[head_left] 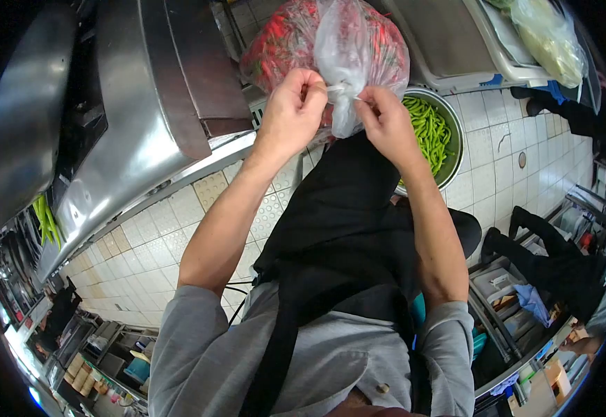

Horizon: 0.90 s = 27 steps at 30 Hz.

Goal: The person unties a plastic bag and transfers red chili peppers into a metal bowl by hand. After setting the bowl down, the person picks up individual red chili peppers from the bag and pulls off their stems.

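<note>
Head view: my only feed. It looks steeply down over the person's chest and both forearms.
Left hand (292,104): curled shut, fingertips pinching the twisted neck of the clear plastic bag (358,42) from its left side.
Right hand (385,118): fingers pressed together, pinching the same neck from the right. I read the two hands as close together, with only the gathered plastic between them.
Bag contents: red chillies (282,42), packed tight, bulging above both hands.
Bag tail: a loose twist of plastic hangs down between the hands.
Bag position: straight ahead of the person, between the steel surface (129,139) and the grey tray (449,42). I cannot tell what it rests on.
Steel bowl (458,149): just beside the right hand, partly hidden behind that wrist. It holds green pods (428,128).
Second bag (550,38): lies on the grey tray, well apart from the hands. Its contents are pale, and I cannot identify them.
Tiled floor (171,229): light tiles, showing below the left forearm and around the bowl.
Clothing: a black apron (345,208) runs down the middle, with grey sleeves (185,347) pushed above the elbows.
Far left: a few more green pods below the steel surface's edge, far from either hand.
</note>
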Each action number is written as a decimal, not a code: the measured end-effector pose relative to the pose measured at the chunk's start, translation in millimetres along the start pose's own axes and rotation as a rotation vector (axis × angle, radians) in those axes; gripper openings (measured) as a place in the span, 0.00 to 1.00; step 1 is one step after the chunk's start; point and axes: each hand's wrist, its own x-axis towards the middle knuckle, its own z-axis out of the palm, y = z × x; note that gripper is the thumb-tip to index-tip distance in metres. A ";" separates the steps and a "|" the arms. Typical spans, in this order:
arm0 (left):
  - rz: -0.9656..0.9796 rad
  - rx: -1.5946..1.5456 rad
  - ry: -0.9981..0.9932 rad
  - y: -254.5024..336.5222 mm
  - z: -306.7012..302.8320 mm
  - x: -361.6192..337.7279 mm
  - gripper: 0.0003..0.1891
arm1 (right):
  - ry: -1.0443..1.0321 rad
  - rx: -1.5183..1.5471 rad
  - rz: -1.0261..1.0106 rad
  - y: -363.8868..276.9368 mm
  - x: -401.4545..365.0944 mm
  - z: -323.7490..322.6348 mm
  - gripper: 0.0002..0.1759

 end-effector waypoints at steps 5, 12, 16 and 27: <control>0.265 0.146 -0.049 -1.2 6.5 7.4 0.10 | -0.008 0.016 -0.038 -13.2 6.3 -8.5 0.08; 0.402 0.543 -0.029 -18.6 17.1 21.4 0.11 | -0.115 -0.074 0.013 -22.4 16.7 -16.4 0.18; 0.385 0.675 0.030 -26.6 23.0 23.0 0.10 | -0.104 -0.122 -0.002 -20.6 27.2 -7.2 0.21; 0.483 0.602 0.027 -42.5 23.2 19.6 0.08 | -0.035 -0.282 -0.023 -8.1 39.6 6.1 0.14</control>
